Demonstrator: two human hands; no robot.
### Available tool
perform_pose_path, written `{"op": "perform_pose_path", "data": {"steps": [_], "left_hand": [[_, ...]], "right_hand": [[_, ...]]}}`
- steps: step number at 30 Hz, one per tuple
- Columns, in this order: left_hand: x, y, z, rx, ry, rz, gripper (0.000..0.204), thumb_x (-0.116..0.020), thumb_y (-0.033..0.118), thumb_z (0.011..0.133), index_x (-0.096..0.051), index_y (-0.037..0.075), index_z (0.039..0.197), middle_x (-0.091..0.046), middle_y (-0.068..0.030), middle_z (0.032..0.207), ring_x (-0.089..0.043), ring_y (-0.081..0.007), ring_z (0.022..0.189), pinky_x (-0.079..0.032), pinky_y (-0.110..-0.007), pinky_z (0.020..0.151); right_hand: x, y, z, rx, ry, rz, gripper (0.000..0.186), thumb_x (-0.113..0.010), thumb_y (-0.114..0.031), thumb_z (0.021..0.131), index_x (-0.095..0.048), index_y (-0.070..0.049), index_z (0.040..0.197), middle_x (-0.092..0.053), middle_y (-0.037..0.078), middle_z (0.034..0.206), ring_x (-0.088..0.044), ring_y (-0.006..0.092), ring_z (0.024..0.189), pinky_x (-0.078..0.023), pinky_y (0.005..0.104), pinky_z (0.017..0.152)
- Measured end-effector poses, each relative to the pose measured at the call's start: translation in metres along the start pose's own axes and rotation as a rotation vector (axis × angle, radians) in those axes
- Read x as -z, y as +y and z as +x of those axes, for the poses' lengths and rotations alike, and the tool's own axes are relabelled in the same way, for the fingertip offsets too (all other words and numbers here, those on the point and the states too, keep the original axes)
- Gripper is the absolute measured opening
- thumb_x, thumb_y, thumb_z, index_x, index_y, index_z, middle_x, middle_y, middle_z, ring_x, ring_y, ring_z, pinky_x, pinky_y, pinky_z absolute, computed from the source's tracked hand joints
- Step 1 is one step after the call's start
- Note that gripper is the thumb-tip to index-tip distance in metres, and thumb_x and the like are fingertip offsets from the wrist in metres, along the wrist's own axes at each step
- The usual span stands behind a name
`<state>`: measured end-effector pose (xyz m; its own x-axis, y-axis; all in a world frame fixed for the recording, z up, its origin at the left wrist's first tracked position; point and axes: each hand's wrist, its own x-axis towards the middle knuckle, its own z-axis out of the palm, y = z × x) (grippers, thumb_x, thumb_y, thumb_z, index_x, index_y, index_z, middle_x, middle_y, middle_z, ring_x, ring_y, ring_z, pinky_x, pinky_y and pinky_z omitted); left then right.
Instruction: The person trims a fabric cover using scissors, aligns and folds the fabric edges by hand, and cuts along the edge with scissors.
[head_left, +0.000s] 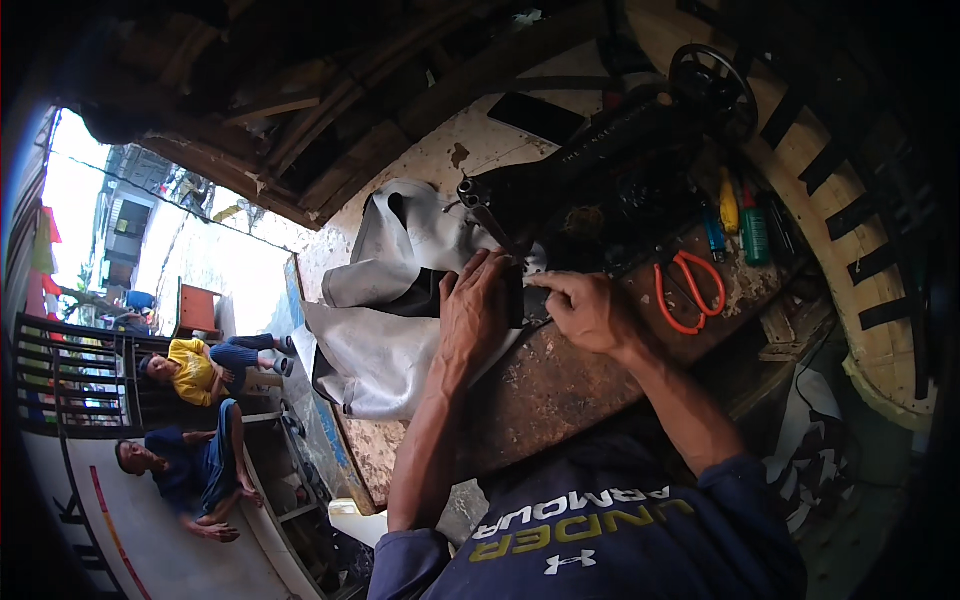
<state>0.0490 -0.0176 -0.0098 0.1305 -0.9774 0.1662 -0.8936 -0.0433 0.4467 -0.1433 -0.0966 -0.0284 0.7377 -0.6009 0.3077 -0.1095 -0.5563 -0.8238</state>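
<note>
A black sewing machine (600, 165) stands on the worn table. Under its needle end lies a piece of grey leather-like material (385, 355) with black parts, spread in folds to the left. My left hand (475, 312) is closed on the edge of that material, with its fingertips close beside the needle area. My right hand (590, 312) is to the right of the needle, its index finger stretched toward the material's edge and its other fingers loosely curled. Nothing shows in my right hand. The needle tip is dark and partly hidden.
Orange-handled pliers (690, 292) lie right of my right hand. Beyond them are a green bottle (753, 228), a yellow-handled tool (729, 202) and a blue lighter (713, 235). A dark phone (537, 118) lies behind the machine's arm; its handwheel (713, 93) is far right. Two people sit at left.
</note>
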Motion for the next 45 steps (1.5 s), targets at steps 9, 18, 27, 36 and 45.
{"op": "perform_pose_path", "data": {"steps": [9,18,27,36,45], "left_hand": [[-0.017,-0.016,-0.007,0.025,0.072,0.093,0.046,-0.055,0.019,0.104,-0.059,0.014,0.149,-0.058,-0.008,0.158,-0.047,-0.0288,0.152,-0.033,-0.056,0.12],[0.002,-0.045,0.014,0.07,-0.02,0.145,0.053,-0.053,0.025,0.104,-0.054,0.025,0.157,-0.05,-0.0036,0.166,-0.039,-0.0269,0.158,-0.032,-0.063,0.121],[0.024,-0.083,0.021,0.096,-0.028,0.176,0.048,-0.048,0.036,0.111,-0.055,0.026,0.157,-0.047,-0.0021,0.168,-0.035,-0.0251,0.159,-0.032,-0.065,0.122],[0.017,-0.058,0.011,0.121,-0.041,0.094,0.057,-0.047,0.047,0.111,-0.049,0.023,0.162,-0.04,-0.0031,0.172,-0.028,-0.0257,0.163,-0.024,-0.066,0.126],[0.026,-0.104,0.005,0.298,0.023,0.178,0.06,-0.046,0.052,0.109,-0.047,0.024,0.163,-0.039,-0.0026,0.173,-0.029,-0.024,0.163,-0.026,-0.059,0.128]], "right_hand": [[0.026,0.05,0.095,-0.522,-0.038,0.291,0.027,-0.062,-0.025,0.107,-0.073,-0.003,0.12,-0.077,0.006,0.102,-0.07,0.0143,0.084,-0.058,0.0337,0.079],[-0.024,0.14,0.109,-0.11,0.275,0.774,0.041,-0.068,-0.021,0.101,-0.065,0.003,0.134,-0.077,0.011,0.116,-0.075,0.0297,0.099,-0.059,0.044,0.091],[0.085,-0.036,0.0,-0.327,0.387,-0.156,0.026,-0.068,-0.016,0.104,-0.076,0.002,0.121,-0.076,0.008,0.105,-0.068,0.0162,0.093,-0.052,0.0299,0.087],[0.312,0.046,0.132,-0.345,0.625,-0.957,0.045,-0.053,-0.039,0.106,-0.072,-0.005,0.129,-0.069,0.024,0.137,-0.065,0.0462,0.125,-0.053,0.0548,0.101],[0.232,-0.048,-0.019,-0.621,0.737,-0.933,0.042,-0.047,-0.031,0.111,-0.073,-0.004,0.129,-0.074,0.025,0.121,-0.068,0.0464,0.118,-0.054,0.0526,0.098]]}}
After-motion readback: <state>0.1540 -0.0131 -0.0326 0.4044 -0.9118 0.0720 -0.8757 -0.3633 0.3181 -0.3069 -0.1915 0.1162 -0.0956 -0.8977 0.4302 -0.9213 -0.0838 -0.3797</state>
